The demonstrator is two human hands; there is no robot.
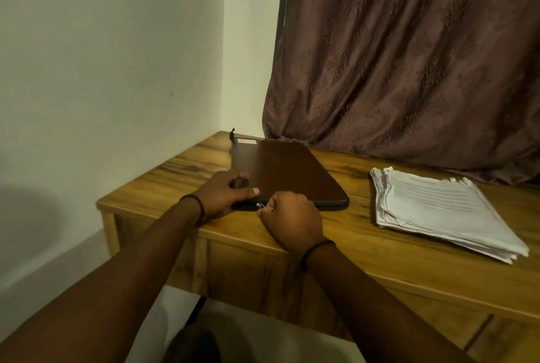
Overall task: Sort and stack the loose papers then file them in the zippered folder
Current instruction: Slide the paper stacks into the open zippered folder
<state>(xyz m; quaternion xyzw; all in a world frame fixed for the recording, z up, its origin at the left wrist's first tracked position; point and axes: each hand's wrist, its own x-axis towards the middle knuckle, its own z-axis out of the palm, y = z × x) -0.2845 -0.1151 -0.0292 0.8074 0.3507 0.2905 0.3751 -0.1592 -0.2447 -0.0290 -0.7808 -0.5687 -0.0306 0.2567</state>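
Head view: a dark brown folder (289, 171) lies flat on the wooden table (365, 248), near its left end and close to the wall (117, 70). Both hands are on its near edge. The left hand (223, 194) grips the near left corner, fingers bent on the cover and thumb stretched along the edge, most likely to keep the folder from sliding when the zip is pulled. The right hand (290, 218) is closed in a loose fist just beside it, thumb and fingers pinching the small metal zipper pull (260, 206) at the front edge. That grip suggests the folder is being opened so that it can take the sheets. How far the zip is undone cannot be told, since the hands cover that part of the edge. The papers (444, 210) lie in a rough white stack well to the right of both hands, edges splayed and corners not quite square. Neither hand touches them, and the folder is between the stack and the wall. A patterned brown curtain (409, 55) hangs behind the table, its hem reaching the tabletop just beyond the papers.
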